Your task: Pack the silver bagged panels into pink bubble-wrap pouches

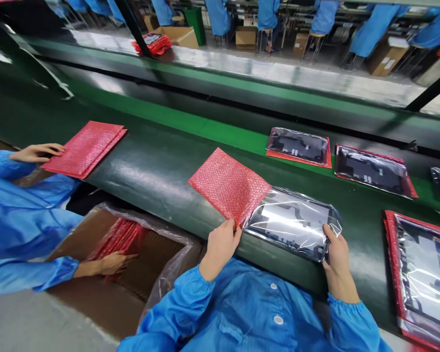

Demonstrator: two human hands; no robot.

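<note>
My left hand [222, 248] pinches the near corner of a red bubble-wrap bag [229, 183]. Gripped at its right end by my right hand [336, 256] is a flat electronic panel [291, 222] in a clear, shiny plastic sleeve. The panel's left end meets the bag's lower right edge; whether it is inside the bag's mouth I cannot tell. Both are held over the dark green work surface [146, 171], close in front of my body.
At left, a co-worker's hand [40, 152] touches stacked red bubble bags [88, 149]; their other hand [113, 264] reaches into a cardboard box [95, 313] of bags. Sleeved panels lie on red bags at the back [298, 146] and right [429, 274]. A dark post [134, 29] rises behind.
</note>
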